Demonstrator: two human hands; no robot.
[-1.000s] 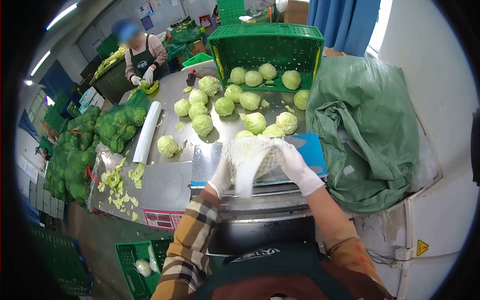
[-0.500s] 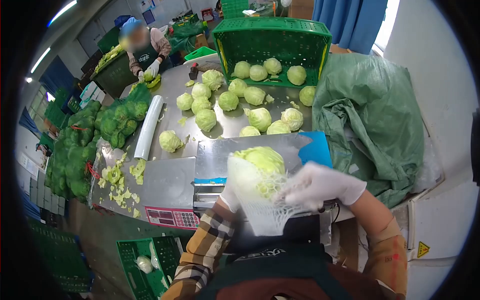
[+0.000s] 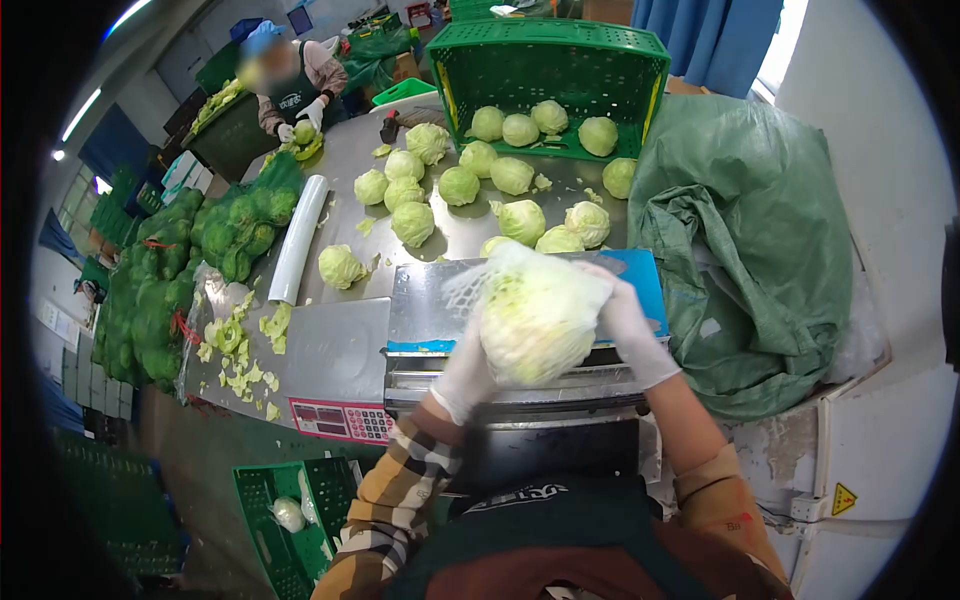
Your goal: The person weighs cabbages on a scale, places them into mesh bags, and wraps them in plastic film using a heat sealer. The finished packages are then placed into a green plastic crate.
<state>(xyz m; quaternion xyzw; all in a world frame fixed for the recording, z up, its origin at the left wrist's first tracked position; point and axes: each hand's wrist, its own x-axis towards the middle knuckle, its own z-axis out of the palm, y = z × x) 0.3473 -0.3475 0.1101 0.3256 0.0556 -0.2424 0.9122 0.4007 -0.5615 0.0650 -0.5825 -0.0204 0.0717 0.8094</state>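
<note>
A pale green cabbage [image 3: 540,325] in a white foam net sleeve [image 3: 468,292] is held up between my gloved hands in front of my chest. My left hand [image 3: 468,368] grips its left side. Around the right side closes my right hand [image 3: 628,325]; some of its fingers are hidden behind the cabbage. Under and beyond them lies a metal wrapping machine [image 3: 430,300] with a blue patch on its right end. Left of the machine is a digital scale [image 3: 340,350] with a pink keypad. Several bare cabbages [image 3: 412,224] lie on the metal table behind it.
A green crate [image 3: 550,90] lies on its side with cabbages inside. A green sack [image 3: 740,260] covers the right. To the left are a white film roll [image 3: 299,240], leaf scraps [image 3: 230,345] and net bags of cabbages [image 3: 150,310]. A co-worker [image 3: 300,85] handles a cabbage at the far left.
The cabbage has turned over: the loose net end that hung toward me now points up and away. My right hand has moved from the net end to the cabbage's right side.
</note>
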